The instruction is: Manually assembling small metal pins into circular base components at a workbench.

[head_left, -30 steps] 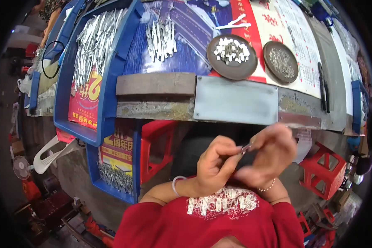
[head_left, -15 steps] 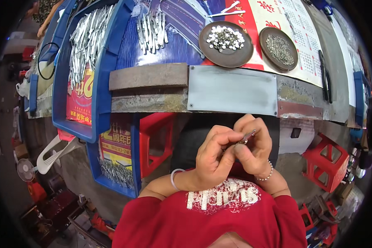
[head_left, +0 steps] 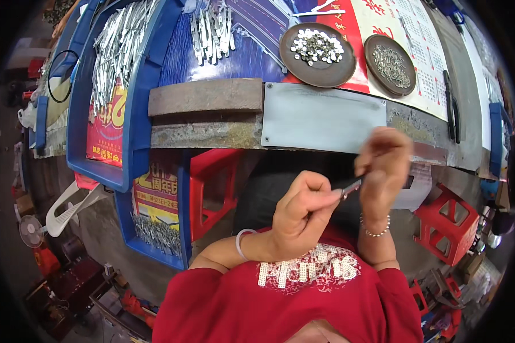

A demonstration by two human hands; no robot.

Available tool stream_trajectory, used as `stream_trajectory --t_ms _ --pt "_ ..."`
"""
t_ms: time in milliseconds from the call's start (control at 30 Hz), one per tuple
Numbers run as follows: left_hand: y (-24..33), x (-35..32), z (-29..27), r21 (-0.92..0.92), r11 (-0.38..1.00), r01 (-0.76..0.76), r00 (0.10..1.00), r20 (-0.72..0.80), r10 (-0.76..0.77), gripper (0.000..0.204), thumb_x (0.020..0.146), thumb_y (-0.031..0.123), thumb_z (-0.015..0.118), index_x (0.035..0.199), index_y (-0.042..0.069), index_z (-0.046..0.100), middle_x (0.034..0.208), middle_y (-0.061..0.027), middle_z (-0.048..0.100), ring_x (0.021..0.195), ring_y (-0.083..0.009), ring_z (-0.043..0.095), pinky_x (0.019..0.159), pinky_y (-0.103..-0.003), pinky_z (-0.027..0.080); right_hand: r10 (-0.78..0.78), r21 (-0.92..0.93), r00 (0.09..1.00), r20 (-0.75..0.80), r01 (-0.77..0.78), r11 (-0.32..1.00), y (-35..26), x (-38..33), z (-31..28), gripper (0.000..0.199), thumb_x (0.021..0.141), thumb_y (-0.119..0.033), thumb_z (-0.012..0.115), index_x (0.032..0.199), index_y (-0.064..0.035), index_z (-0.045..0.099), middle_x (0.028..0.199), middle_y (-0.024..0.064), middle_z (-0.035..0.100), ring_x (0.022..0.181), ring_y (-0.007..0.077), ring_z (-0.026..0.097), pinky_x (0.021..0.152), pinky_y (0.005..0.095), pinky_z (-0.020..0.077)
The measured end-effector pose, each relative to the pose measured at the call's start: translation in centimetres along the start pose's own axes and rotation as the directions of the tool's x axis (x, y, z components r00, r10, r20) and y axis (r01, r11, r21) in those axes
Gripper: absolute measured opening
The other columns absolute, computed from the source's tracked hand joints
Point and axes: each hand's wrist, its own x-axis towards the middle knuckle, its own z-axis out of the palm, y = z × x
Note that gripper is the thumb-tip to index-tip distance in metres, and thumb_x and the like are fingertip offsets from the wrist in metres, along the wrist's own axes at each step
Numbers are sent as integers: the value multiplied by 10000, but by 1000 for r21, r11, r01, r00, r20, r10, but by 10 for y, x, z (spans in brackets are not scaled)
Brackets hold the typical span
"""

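My left hand [head_left: 306, 214], fingers pinched, holds a small slim metal piece [head_left: 352, 187] above my lap, just in front of the bench edge. Its far end sticks out to the right; I cannot make out its exact kind. My right hand [head_left: 386, 163] is raised just right of the piece, near the bench edge, smeared by motion; whether it holds anything is hidden. Ahead on the bench, a brown dish [head_left: 320, 74] bears small round white and dark parts. Right of it, a second brown dish [head_left: 397, 86] holds many tiny metal pins.
A pale metal plate [head_left: 323, 117] and a wooden block [head_left: 206, 96] line the bench edge. Slim metal strips [head_left: 212, 37] lie beyond. At left are a blue tray [head_left: 134, 114] of strips and a lower blue bin [head_left: 183, 217]. Red stools [head_left: 449, 226] stand below; black pliers-like handles [head_left: 452, 108] lie right.
My right hand has come away from the metal piece, moving up and right toward the bench edge. My left hand keeps hold of the piece, almost in place.
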Motion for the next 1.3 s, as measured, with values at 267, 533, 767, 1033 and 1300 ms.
stream_trajectory --t_ms 267,533,767,1033,1300 --pt "12 22 -22 -548 257 796 538 446 -715 130 889 -22 527 1019 -11 531 864 -60 513 565 -46 406 499 -183 348 -158 -100 986 62 164 981 -6 11 -21 547 779 -199 718 1162 -9 377 1034 82 456 645 76 400 539 192 332" --pt "11 28 -28 -477 -103 873 278 660 -698 167 918 80 521 1045 -25 546 814 -38 515 524 -6 341 428 -143 239 -5 -251 762 647 219 943 -13 5 -27 447 947 -364 448 710 15 468 651 103 424 540 201 407 489 298 326" --pt "10 26 -18 -475 -91 875 283 656 -700 167 922 88 523 1036 -30 552 814 -40 522 514 -4 340 428 -141 247 63 -368 763 643 236 899 -19 2 -30 342 937 -181 461 650 0 425 553 97 412 454 302 422 431 357 328" --pt "20 96 -36 -177 724 666 745 184 -641 131 931 79 503 1014 -20 524 732 -30 535 486 -54 435 430 -192 339 42 -530 883 468 243 812 -56 22 -22 191 816 -173 600 915 -14 564 738 119 527 612 260 528 568 318 430" --pt "-44 222 -89 948 122 -295 939 264 221 111 777 71 570 837 -22 560 723 -192 607 614 -312 612 557 -413 488 -301 -107 365 881 774 624 -158 12 -4 333 549 -232 667 801 -29 592 686 89 549 546 210 511 505 344 356"
